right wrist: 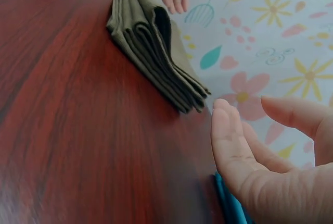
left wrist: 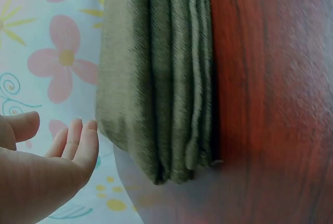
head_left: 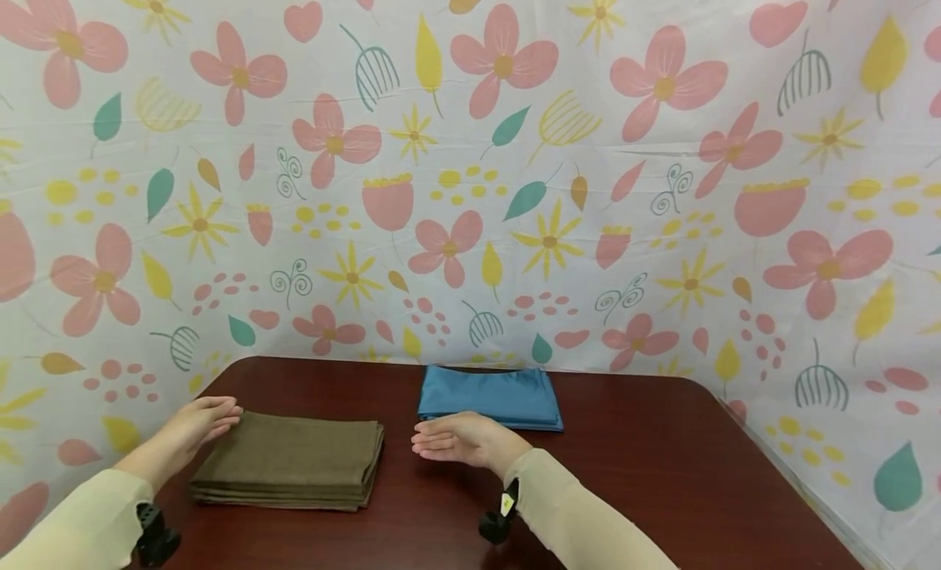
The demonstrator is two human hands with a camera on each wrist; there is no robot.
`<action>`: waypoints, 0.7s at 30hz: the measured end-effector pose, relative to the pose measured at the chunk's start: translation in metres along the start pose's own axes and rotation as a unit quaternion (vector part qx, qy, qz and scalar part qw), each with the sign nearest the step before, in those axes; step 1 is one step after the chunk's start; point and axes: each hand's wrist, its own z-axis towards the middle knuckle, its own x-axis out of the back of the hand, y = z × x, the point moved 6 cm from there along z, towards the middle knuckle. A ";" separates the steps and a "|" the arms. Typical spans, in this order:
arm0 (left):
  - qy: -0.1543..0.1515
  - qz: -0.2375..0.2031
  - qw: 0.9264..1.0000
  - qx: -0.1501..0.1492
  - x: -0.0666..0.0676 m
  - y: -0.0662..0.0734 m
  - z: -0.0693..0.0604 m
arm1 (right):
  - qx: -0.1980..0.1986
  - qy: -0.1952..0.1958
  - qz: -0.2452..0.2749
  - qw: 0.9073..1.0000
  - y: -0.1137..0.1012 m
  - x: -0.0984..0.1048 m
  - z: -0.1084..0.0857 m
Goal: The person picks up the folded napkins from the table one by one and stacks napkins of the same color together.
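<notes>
An olive-brown folded cloth [head_left: 294,456] lies flat in several layers on the left part of the table. Beside its left end is my left hand [head_left: 193,427], fingers extended and holding nothing; the left wrist view shows the layered folds of the cloth [left wrist: 156,78] just beyond the fingertips. My right hand [head_left: 466,439] hovers right of the cloth, palm turned inward, fingers straight, nothing in it. Behind it sits a blue folded cloth [head_left: 488,394], its front edge partly hidden by that hand. In the right wrist view, thumb and fingers [right wrist: 229,135] are apart.
The dark reddish-brown table [head_left: 647,472] has rounded far corners. A white curtain [head_left: 470,186] printed with flowers and leaves hangs right behind it and along both sides. A black wrist camera [head_left: 500,517] is strapped at the right cuff, another [head_left: 156,536] at the left.
</notes>
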 end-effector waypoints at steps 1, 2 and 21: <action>-0.003 0.001 1.000 -0.002 -0.001 0.003 0.000 | 0.001 0.001 0.000 1.000 -0.002 0.002 -0.001; -0.007 0.001 1.000 -0.004 -0.002 0.005 0.000 | 0.003 0.003 -0.001 1.000 -0.003 0.004 -0.002; -0.053 -0.049 0.995 -0.069 -0.074 0.067 0.000 | 0.022 0.038 -0.047 0.998 -0.039 0.050 -0.033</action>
